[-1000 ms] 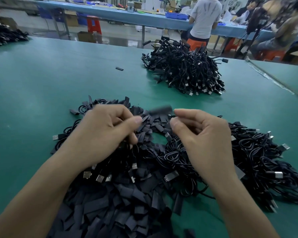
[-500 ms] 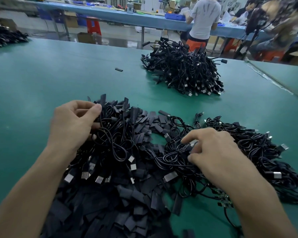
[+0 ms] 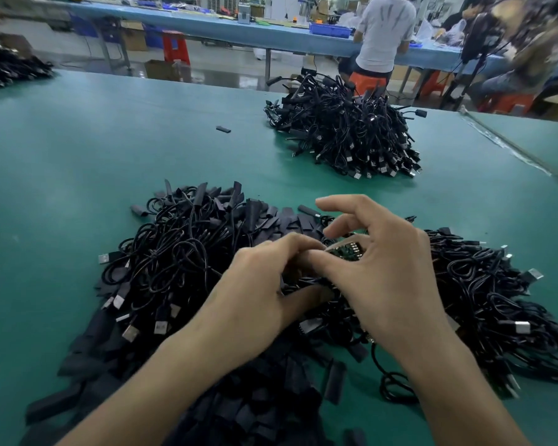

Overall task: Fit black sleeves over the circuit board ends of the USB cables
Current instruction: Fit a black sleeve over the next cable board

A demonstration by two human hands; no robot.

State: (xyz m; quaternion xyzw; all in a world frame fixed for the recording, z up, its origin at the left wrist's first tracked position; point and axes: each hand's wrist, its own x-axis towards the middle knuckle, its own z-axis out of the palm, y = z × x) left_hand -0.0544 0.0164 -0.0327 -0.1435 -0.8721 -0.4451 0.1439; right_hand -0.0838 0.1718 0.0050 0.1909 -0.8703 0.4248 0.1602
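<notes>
A small green circuit board (image 3: 347, 251) shows between my two hands above the near pile. My right hand (image 3: 384, 268) pinches the board with thumb and a finger, its other fingers spread. My left hand (image 3: 264, 278) meets it from the left with curled fingers; what they grip is hidden. Under the hands lies a tangle of black USB cables (image 3: 174, 262) with metal plugs. More cables (image 3: 496, 300) spread to the right. Flat black sleeves (image 3: 264, 397) are heaped at the near edge.
A second heap of black cables (image 3: 345, 130) stands at the far middle of the green table (image 3: 78, 162). One stray sleeve (image 3: 223, 129) lies left of it. Another cable pile (image 3: 10, 69) sits far left. A person in a white shirt (image 3: 384, 30) works at the blue bench behind.
Both hands left the cable piles and came together at the centre. My right hand now holds a circuit board end, and my left hand moved right to meet it.
</notes>
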